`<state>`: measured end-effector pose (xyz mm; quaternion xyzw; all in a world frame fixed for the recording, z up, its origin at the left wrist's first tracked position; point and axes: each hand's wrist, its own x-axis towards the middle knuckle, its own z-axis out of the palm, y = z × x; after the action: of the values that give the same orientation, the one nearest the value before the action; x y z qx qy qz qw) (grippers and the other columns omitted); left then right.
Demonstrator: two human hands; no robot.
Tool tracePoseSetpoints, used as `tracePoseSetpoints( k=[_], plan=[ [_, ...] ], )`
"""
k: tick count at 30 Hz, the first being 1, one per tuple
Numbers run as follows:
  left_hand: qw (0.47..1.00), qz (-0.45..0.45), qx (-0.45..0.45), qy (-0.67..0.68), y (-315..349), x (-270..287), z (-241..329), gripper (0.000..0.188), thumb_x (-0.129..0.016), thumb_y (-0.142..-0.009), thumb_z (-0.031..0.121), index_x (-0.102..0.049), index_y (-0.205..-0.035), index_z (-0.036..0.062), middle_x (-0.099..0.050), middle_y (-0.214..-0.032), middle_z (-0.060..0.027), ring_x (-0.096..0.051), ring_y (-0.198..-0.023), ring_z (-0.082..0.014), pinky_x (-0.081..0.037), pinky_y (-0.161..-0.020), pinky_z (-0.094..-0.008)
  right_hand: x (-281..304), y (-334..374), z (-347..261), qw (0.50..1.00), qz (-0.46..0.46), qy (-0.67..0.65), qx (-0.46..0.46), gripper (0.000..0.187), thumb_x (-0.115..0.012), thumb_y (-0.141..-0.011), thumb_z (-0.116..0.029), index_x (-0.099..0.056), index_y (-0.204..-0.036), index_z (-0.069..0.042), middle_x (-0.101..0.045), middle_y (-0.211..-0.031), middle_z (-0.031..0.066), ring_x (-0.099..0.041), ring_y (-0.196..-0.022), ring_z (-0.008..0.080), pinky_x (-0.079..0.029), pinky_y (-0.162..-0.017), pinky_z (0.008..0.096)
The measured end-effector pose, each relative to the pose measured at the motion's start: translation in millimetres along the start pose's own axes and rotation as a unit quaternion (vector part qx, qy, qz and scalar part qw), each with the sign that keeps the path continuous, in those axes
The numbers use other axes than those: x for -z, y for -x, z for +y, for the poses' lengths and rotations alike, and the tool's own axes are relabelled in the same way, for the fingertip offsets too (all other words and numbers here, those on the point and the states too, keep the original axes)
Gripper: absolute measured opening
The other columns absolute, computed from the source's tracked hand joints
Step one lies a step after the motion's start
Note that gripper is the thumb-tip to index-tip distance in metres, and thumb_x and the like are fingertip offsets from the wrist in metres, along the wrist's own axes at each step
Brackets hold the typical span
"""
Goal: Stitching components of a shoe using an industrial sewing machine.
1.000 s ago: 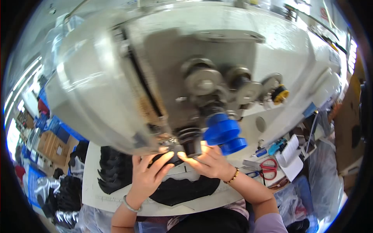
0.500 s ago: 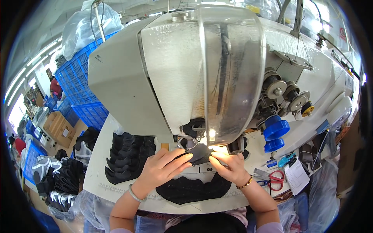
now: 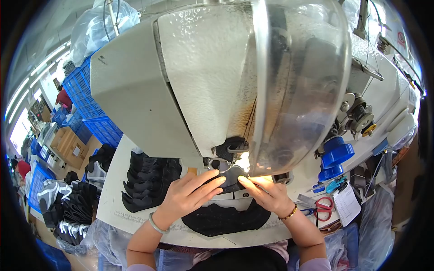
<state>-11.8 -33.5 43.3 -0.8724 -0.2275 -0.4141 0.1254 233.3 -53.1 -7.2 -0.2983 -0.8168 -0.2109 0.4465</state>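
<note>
On the table (image 3: pixel 109 198), stacks (image 3: pixel 149 181) lie left of the workpiece (image 3: pixel 232 179), scissors (image 3: pixel 323 209) right

Machine head (image 3: pixel 199 81) overhangs black piece (image 3: pixel 231 181) (perhaps tightly); front tabletop (image 3: pixel 278 234) passable.

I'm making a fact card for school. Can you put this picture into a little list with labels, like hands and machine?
Left hand: fingertips on a small black piece; pale bangle on wrist
Right hand: fingertips on the same piece; beaded bracelet on wrist
Big thing: pale sewing machine, bright light beside the piece
Table: white; overlapping black pieces at left, larger black piece near person
Right side: red-handled scissors, white paper
Far left: blue crates, cardboard box
</note>
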Motion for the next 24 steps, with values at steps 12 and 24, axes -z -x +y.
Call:
tracePoseSetpoints(
  k=[12, 24],
  plan=[
    [1.000, -0.003, -0.009, -0.028, 0.1, -3.5, 3.1, 0.040, -0.078, -0.072, 0.017, -0.068, -0.110, 0.0142, -0.064, -0.109, 0.0005, -0.048, -0.059, -0.0107, -0.045, -0.049, -0.0205, -1.9, -0.8, 0.2, 1.000, 0.023, 0.005, 0.003, 0.041, -0.075, -0.065, -0.001, -0.071, -0.105, -0.010, -0.054, -0.096, 0.0030, -0.063, -0.085, 0.0230, -0.051, -0.077, 0.0357],
    [0.999, 0.014, -0.010, -0.037, 1.6, -5.2, 7.1, 0.039, -0.078, -0.072, 0.017, -0.069, -0.109, 0.0163, -0.061, -0.103, -0.0071, -0.060, -0.067, -0.0143, -0.049, -0.051, -0.0230, -4.5, 10.6, -2.0, 0.999, 0.011, 0.039, 0.006, 0.040, -0.074, -0.068, -0.003, -0.070, -0.107, -0.012, -0.056, -0.100, 0.0024, -0.059, -0.083, 0.0195, -0.050, -0.075, 0.0335]
  ],
)
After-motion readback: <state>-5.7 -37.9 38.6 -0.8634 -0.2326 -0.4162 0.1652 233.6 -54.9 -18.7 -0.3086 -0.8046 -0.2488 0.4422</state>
